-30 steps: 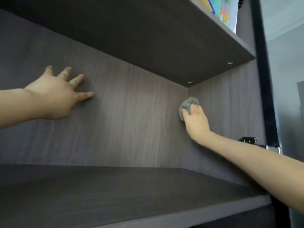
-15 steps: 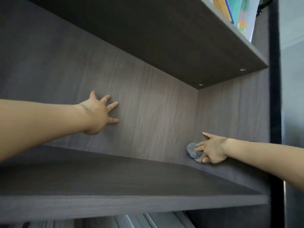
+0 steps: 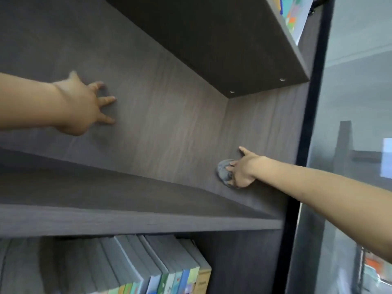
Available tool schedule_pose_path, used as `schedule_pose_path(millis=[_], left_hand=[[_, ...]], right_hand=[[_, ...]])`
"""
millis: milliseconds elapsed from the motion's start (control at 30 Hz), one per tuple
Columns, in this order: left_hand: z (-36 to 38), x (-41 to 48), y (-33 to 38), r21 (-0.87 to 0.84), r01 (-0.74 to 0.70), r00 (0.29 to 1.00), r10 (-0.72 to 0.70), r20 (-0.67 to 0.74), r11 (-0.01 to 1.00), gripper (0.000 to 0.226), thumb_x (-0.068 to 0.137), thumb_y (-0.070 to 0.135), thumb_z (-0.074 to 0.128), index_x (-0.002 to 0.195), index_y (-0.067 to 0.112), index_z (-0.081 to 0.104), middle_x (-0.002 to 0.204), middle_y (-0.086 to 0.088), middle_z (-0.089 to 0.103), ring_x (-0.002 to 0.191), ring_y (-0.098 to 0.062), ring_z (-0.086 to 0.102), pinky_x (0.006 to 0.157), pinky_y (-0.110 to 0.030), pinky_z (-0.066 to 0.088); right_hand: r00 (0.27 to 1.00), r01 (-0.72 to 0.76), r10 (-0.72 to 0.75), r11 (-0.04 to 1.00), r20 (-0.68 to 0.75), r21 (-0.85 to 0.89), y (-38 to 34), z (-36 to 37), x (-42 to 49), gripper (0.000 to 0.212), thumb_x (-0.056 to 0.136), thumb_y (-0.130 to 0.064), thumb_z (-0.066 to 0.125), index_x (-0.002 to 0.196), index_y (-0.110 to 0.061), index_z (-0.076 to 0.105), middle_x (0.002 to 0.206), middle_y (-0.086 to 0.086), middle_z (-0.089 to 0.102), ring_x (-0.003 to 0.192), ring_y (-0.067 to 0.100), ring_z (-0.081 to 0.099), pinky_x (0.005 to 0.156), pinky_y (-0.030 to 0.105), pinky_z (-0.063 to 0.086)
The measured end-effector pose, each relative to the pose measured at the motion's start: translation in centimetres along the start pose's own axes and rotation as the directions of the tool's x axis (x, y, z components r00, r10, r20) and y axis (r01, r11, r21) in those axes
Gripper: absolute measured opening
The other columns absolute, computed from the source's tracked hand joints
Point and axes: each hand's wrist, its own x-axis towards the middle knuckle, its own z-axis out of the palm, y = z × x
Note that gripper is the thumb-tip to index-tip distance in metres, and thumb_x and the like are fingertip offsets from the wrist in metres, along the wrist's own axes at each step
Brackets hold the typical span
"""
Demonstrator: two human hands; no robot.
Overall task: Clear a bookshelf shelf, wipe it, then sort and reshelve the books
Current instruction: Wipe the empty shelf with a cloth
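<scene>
Right grip [image 3: 241, 170]: you've got it curled round the cloth [image 3: 224, 174], pressed into the shelf's [image 3: 127, 221] back corner.
Left grip [image 3: 82, 105]: spread wide, holding nothing.

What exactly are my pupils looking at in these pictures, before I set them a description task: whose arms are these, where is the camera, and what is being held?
There is no machine here. These are a person's two bare arms, filmed by a wide-angle camera worn on their head, which looks forward at a dark wooden bookcase. The left hand lies with spread fingers against the back panel and holds nothing. The right hand presses a crumpled grey cloth into the back right corner, just above the shelf board. Books stand on the shelf below, and a few colourful ones show on the shelf above. A glass door stands at the right.
</scene>
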Motion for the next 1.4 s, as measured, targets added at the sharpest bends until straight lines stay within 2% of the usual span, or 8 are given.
schedule_pose_path(millis=[100,367,533,700,900,1200,1300,1400], left_hand=[[-0.1,-0.2,-0.1,-0.023,-0.030,0.999,0.030,-0.016,0.999,0.066,0.098,0.029,0.030,0.146,0.050,-0.009,0.160,0.005,-0.012,0.148,-0.030,-0.001,0.106,-0.047,0.035],[-1.3,-0.8,0.1,-0.061,-0.102,0.995,0.103,0.015,0.993,0.070,0.098,0.020,0.036,0.148,0.046,-0.006,0.161,-0.002,-0.012,0.147,-0.033,-0.003,0.107,-0.053,0.033],[-1.2,-1.6,-0.1,-0.086,-0.107,0.994,0.110,0.025,0.991,0.071,0.099,0.021,0.039,0.149,0.043,-0.005,0.160,-0.002,-0.014,0.147,-0.035,-0.004,0.106,-0.055,0.031],[-1.1,-1.8,-0.5,-0.126,-0.105,0.993,0.111,0.044,0.987,0.072,0.099,0.022,0.042,0.150,0.043,-0.005,0.160,0.003,-0.013,0.147,-0.034,-0.004,0.107,-0.056,0.030],[-0.4,-0.6,-1.7,-0.253,-0.136,0.990,0.121,-0.075,0.958,0.067,0.098,0.018,0.035,0.150,0.042,0.001,0.161,0.008,-0.002,0.148,-0.027,0.003,0.112,-0.041,0.030],[1.5,-0.2,-1.9,-0.220,-0.164,0.966,0.111,-0.234,0.962,0.050,0.094,0.023,0.038,0.141,0.036,0.037,0.154,0.007,0.031,0.138,-0.022,0.037,0.103,-0.031,0.041],[1.3,0.0,-2.8,-0.167,-0.134,0.930,0.066,-0.362,0.977,0.026,0.090,0.025,0.040,0.112,0.024,0.054,0.117,0.004,0.062,0.112,-0.021,0.058,0.086,-0.033,0.050],[0.9,0.1,-3.9,-0.199,-0.026,0.898,-0.064,-0.434,0.980,0.023,0.089,0.026,0.039,0.104,0.023,0.057,0.107,0.002,0.065,0.104,-0.021,0.060,0.082,-0.031,0.050]], right_hand=[[0.997,-0.025,0.034,0.993,0.071,-0.117,1.0,0.2,-2.1,0.055,0.103,-0.041,0.015,0.154,-0.023,0.014,0.162,-0.007,0.005,0.149,0.013,-0.004,0.111,0.059,-0.014],[0.817,-0.489,0.462,0.872,-0.346,0.008,13.7,-5.2,-6.3,0.052,0.102,-0.036,0.022,0.152,-0.025,0.021,0.162,0.006,0.010,0.149,0.022,0.004,0.113,0.057,-0.007],[0.924,-0.319,0.291,0.945,-0.248,-0.078,6.2,-1.8,-4.0,0.055,0.102,-0.038,0.010,0.154,-0.023,0.015,0.162,0.001,0.003,0.149,0.017,0.005,0.115,0.056,-0.008],[0.932,-0.179,0.197,0.980,-0.305,0.088,1.1,-1.8,-3.4,0.045,0.102,-0.028,0.027,0.140,-0.014,0.046,0.150,0.006,0.040,0.141,0.020,0.033,0.118,0.043,0.013],[0.725,0.191,0.395,0.672,-0.565,0.715,-1.7,-7.0,0.9,0.042,0.105,-0.021,0.027,0.142,-0.010,0.043,0.143,0.020,0.046,0.129,0.037,0.045,0.101,0.036,0.035],[0.512,0.475,0.534,0.477,-0.673,0.740,-2.0,-14.2,10.0,0.056,0.105,-0.029,0.025,0.154,-0.021,0.001,0.158,0.025,0.004,0.146,0.038,0.009,0.116,0.047,0.013],[0.302,0.516,0.404,0.693,-0.864,0.504,-5.4,-12.0,10.1,0.056,0.101,-0.035,0.021,0.153,-0.020,0.009,0.156,0.028,0.011,0.146,0.039,0.007,0.116,0.058,0.011],[-0.017,0.430,-0.260,0.870,-0.965,-0.242,-10.3,-6.3,8.6,0.050,0.100,-0.040,0.030,0.149,-0.029,0.028,0.152,0.020,0.031,0.143,0.037,0.025,0.114,0.061,0.017]])
